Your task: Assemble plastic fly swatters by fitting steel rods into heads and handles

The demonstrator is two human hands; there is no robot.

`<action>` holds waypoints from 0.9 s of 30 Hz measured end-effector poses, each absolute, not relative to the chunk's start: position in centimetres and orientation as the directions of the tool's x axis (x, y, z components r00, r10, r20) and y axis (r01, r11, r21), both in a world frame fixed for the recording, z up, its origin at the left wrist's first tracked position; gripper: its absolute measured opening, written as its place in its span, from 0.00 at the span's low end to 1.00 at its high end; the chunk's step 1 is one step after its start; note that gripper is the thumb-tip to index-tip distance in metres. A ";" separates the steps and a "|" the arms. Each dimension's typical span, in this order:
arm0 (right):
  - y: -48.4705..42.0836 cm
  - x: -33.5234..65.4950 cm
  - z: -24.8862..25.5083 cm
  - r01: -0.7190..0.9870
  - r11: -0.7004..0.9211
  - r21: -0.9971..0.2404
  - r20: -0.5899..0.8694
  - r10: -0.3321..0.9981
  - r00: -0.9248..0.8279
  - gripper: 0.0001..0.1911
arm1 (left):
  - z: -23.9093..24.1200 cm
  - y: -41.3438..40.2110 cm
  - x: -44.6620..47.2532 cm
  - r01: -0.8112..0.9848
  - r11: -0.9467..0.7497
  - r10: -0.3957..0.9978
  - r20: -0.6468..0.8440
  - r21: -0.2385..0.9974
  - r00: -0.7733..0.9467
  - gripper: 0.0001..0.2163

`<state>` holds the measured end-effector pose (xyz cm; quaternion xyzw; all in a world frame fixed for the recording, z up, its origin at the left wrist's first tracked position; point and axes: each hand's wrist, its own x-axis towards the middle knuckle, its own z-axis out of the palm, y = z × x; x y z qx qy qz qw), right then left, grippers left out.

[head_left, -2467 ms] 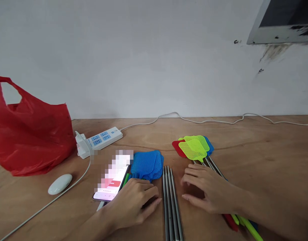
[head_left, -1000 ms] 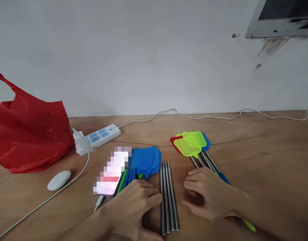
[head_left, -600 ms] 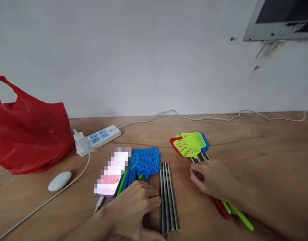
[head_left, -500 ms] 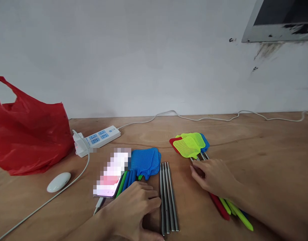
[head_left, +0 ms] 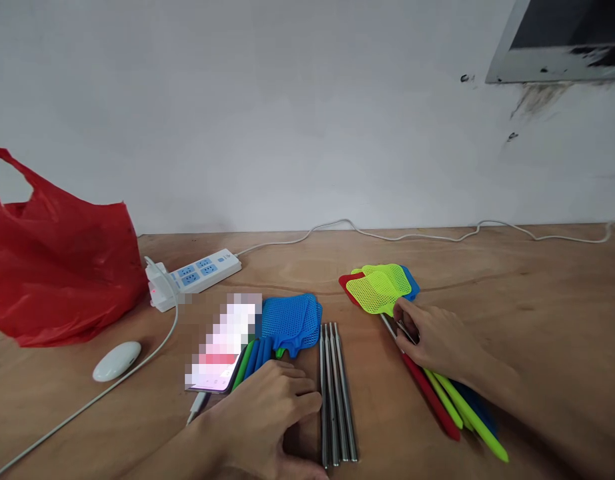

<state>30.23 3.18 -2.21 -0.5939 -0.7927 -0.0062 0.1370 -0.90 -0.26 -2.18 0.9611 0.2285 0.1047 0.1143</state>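
My right hand is curled around the metal shafts of a bunch of fly swatters. Their yellow-green heads overlap a red head and a blue head. Red, yellow-green and dark blue handles come out below the hand. My left hand lies on the table with bent fingers, its thumb apart from them and nothing visible between. Just right of it, several loose metal rods lie side by side. Beyond it are blue swatter heads and blue and green handles, partly hidden by the hand.
A phone with a blurred screen lies left of the blue heads, a cable at its lower end. Behind it stands a white power strip with a plugged-in charger. A red plastic bag and a white oval device are at left.
My right hand has shifted slightly right and up along the shafts, towards the swatter heads, uncovering more of the handles. My left hand stays in place.
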 end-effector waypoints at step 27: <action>3.1 28.4 -2.0 -0.167 -0.178 -0.970 -0.141 0.967 -0.212 0.21 | -0.7 0.2 -1.7 0.464 -0.873 0.486 0.203 0.151 0.850 0.25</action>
